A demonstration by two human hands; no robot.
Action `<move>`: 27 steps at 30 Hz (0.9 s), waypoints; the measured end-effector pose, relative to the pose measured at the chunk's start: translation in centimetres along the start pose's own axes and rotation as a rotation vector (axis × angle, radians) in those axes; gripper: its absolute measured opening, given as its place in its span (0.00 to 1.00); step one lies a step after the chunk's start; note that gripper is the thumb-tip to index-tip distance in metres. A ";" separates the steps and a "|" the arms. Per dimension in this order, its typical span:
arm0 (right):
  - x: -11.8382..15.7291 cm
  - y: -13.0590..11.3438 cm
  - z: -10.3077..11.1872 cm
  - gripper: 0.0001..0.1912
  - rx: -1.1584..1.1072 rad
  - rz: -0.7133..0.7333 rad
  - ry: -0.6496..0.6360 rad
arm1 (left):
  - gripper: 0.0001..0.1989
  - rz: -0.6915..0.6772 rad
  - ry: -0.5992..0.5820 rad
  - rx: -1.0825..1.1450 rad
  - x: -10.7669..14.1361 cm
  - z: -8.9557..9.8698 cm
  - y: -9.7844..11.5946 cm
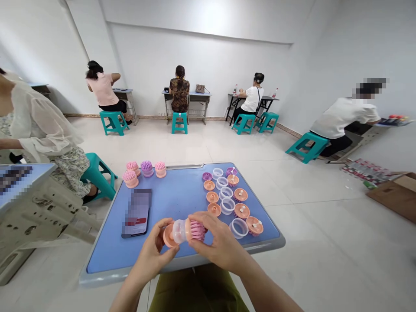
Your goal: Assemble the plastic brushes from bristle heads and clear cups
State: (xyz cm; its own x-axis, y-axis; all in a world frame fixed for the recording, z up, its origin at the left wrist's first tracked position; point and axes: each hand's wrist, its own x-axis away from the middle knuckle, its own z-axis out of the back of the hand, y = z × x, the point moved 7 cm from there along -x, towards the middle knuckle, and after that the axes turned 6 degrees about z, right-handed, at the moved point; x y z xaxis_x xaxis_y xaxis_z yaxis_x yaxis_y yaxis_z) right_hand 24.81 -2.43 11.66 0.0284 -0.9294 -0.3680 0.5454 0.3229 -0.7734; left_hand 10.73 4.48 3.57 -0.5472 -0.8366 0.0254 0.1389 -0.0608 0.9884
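Above the front edge of the blue table [175,195], my left hand [154,251] grips an orange cap [168,236]. My right hand [216,242] is closed on a pink bristle brush head [196,230]. A clear ring [180,231] sits between cap and brush head, all in one line and tilted sideways. To the right stand columns of orange caps [212,197], clear rings [227,206] and upturned brush heads [242,211] with small white parts. Several brushes with bristles up, one of them purple [147,168], stand at the back left.
A phone [137,212] lies on the table's left side. A person in a sheer white top [39,117] is at a neighbouring desk on the left. Other people sit on green stools [180,122] along the walls. A cardboard box [394,195] is on the right floor.
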 end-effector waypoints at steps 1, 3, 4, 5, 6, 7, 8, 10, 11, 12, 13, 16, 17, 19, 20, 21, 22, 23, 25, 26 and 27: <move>0.0 0.0 0.1 0.22 0.007 0.002 0.000 | 0.26 -0.004 0.002 0.018 0.0 0.1 -0.1; 0.1 0.0 0.1 0.23 0.003 0.007 -0.012 | 0.26 -0.001 -0.005 0.030 0.0 0.0 -0.1; 0.2 0.1 0.0 0.23 -0.008 0.009 -0.023 | 0.25 0.006 -0.013 0.030 0.1 -0.1 -0.1; 0.3 0.3 0.0 0.23 -0.025 0.009 -0.037 | 0.25 0.013 -0.020 0.030 0.1 -0.3 0.1; 0.4 0.5 -0.1 0.24 -0.047 0.003 -0.054 | 0.25 0.016 -0.022 0.031 0.2 -0.4 0.3; 0.5 0.7 -0.1 0.24 -0.077 -0.012 -0.072 | 0.26 0.018 -0.020 0.032 0.3 -0.5 0.6; 0.6 1.0 -0.2 0.23 -0.114 -0.035 -0.088 | 0.26 0.017 -0.018 0.032 0.4 -0.7 0.9; 1.0 1.7 -0.2 0.22 -0.208 -0.095 -0.111 | 0.25 0.011 -0.019 0.015 0.6 -0.9 1.6; 1.2 2.1 -0.2 0.22 -0.265 -0.123 -0.117 | 0.25 0.006 -0.021 -0.003 0.8 -1.0 2.0; 1.3 2.5 -0.3 0.21 -0.324 -0.147 -0.119 | 0.24 -0.003 -0.027 -0.025 0.9 -1.1 2.3; 1.5 2.8 -0.3 0.20 -0.381 -0.164 -0.116 | 0.23 -0.018 -0.034 -0.051 1.1 -1.2 2.6; 2.0 3.6 -0.5 0.19 -0.515 -0.189 -0.099 | 0.23 -0.086 -0.036 -0.130 1.6 -1.4 3.4; 2.2 3.8 -0.5 0.19 -0.539 -0.193 -0.086 | 0.24 -0.106 -0.034 -0.154 1.7 -1.5 3.6; 2.5 4.3 -0.6 0.19 -0.559 -0.204 -0.054 | 0.24 -0.134 -0.026 -0.197 2.0 -1.6 3.8; 2.7 4.4 -0.6 0.19 -0.561 -0.209 -0.038 | 0.25 -0.145 -0.021 -0.214 2.1 -1.7 3.9; 2.8 4.6 -0.5 0.19 -0.563 -0.213 -0.026 | 0.25 -0.156 -0.017 -0.227 2.2 -1.8 4.0; 2.9 4.7 -0.5 0.20 -0.568 -0.217 -0.020 | 0.25 -0.166 -0.015 -0.236 2.3 -1.8 4.1; 3.0 4.9 -0.5 0.20 -0.575 -0.219 -0.016 | 0.25 -0.174 -0.014 -0.240 2.4 -1.9 4.3; 3.2 5.1 -0.5 0.20 -0.594 -0.224 -0.011 | 0.26 -0.180 -0.018 -0.235 2.5 -2.0 4.4; 3.2 5.2 -0.5 0.20 -0.603 -0.226 -0.012 | 0.26 -0.178 -0.023 -0.228 2.5 -2.1 4.5; 3.3 5.3 -0.5 0.20 -0.610 -0.228 -0.016 | 0.26 -0.176 -0.029 -0.221 2.6 -2.2 4.5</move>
State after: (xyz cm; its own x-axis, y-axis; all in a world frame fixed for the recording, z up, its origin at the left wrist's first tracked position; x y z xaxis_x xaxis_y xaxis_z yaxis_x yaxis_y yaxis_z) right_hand 27.39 -3.68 6.08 -0.0171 -0.9876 -0.1562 -0.0337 0.1567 -0.9871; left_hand 11.74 0.88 7.77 -0.6015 -0.7872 -0.1361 0.2146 -0.3233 0.9217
